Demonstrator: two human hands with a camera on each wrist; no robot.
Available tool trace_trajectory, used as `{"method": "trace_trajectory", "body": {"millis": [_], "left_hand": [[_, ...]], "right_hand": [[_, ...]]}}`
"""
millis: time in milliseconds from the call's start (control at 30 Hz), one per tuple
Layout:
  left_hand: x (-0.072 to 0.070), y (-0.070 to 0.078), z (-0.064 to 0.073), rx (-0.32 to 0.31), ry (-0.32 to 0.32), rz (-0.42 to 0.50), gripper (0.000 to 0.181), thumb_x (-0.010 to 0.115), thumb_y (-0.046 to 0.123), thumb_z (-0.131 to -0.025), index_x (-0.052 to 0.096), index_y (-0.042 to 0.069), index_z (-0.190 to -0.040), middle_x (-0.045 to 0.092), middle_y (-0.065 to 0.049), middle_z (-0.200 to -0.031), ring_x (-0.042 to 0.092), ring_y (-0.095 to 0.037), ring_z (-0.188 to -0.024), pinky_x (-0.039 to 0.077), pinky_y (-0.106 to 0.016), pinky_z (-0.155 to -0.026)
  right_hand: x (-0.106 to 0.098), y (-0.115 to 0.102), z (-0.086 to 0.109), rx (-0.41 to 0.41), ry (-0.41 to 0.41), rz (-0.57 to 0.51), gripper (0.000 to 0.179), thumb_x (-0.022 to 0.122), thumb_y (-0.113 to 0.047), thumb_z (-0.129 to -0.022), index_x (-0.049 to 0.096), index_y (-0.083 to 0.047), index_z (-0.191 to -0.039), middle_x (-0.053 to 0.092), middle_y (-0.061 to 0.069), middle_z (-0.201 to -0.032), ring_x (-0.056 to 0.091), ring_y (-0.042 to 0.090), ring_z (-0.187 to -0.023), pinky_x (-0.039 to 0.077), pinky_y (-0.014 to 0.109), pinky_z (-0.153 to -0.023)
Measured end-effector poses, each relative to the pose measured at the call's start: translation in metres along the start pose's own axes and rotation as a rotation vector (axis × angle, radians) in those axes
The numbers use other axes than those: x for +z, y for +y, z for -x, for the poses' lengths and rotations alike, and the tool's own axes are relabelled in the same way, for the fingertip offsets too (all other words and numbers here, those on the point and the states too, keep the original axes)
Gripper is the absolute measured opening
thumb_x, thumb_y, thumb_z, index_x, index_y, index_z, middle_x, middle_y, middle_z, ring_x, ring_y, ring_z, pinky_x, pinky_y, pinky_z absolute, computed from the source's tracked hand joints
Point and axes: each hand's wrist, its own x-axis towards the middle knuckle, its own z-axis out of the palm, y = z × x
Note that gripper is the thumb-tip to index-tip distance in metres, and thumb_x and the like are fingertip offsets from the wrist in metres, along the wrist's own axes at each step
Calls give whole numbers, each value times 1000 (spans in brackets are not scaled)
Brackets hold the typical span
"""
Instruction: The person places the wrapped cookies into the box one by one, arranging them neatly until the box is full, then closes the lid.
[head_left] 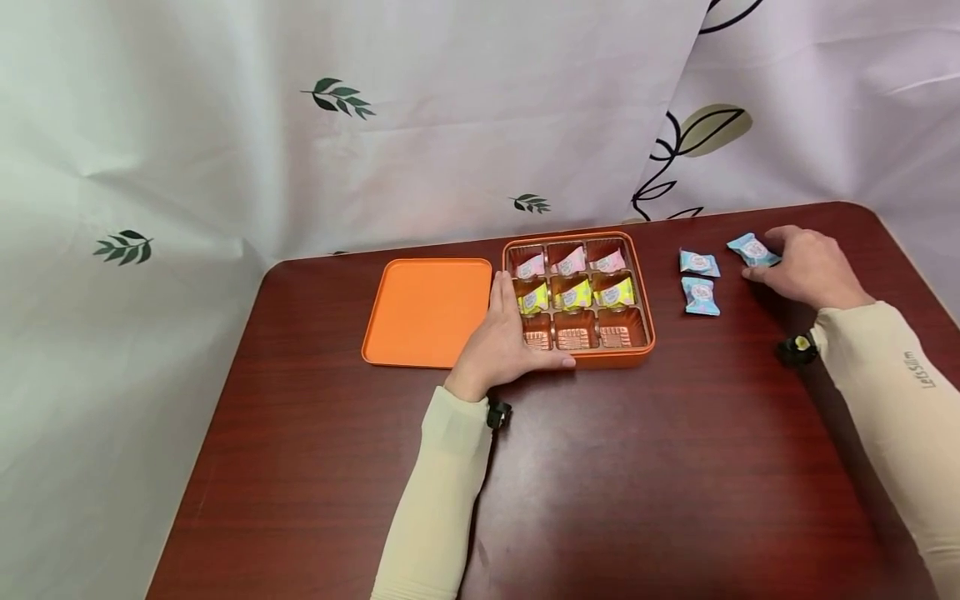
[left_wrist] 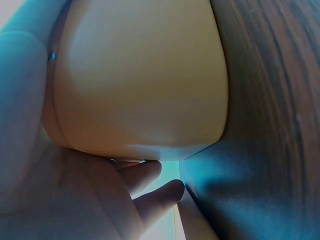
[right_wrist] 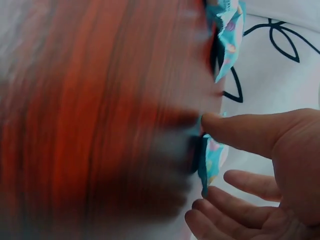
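Note:
My left hand (head_left: 497,346) rests against the near left corner of an orange box (head_left: 600,360). Its straight fingers lie along the left side and its thumb along the front wall; the left wrist view shows the box wall (left_wrist: 145,80) close beside the palm. Pink-wrapped candies (head_left: 571,261) fill the box's back row, yellow-wrapped ones (head_left: 576,295) the middle row. The front compartments (head_left: 573,330) hold nothing. At the right, my right hand (head_left: 813,267) has its thumb and fingers spread around a blue-wrapped candy (head_left: 752,249) on the table, fingertips right at its wrapper (right_wrist: 212,160).
Two more blue-wrapped candies, one behind (head_left: 700,263) and one in front (head_left: 701,297), lie between the box and my right hand. An orange lid (head_left: 431,312) lies flat left of the box. A white leaf-printed cloth (head_left: 450,150) hangs behind the dark red table (head_left: 637,483).

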Motion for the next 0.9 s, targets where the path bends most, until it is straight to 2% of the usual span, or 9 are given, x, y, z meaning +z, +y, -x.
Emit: {"method": "trace_trajectory", "body": {"millis": [333,633,900], "left_hand": [[1,-1,1,-6,-5,7,152,81,75,-63,-18,10,-159,-20,-7,-167,22,-25,-151,49,-38,-100],[1,-1,0,-4,-3,21,152,81,75,-63,-18,11,-159,-20,-7,-167,19,-25,-151,48,-39,-101],[0,0,0,-2,-3,17,151,81,75,-63,-17,10,-159,-19,-7,-167,23,-26,-150,50,-39,-98]], "right_hand": [[1,4,-1,-3,-21,35,61,66,-25,-94,45,18,-132,49,43,-125,43,57,-114,34,68,-95],[3,8,-4,-39,-16,57,56,66,-23,-94,49,17,-129,51,43,-122,45,55,-112,35,68,-94],[3,8,-4,-56,-5,84,52,66,-22,-94,53,17,-127,55,43,-117,48,54,-109,38,66,-92]]}}
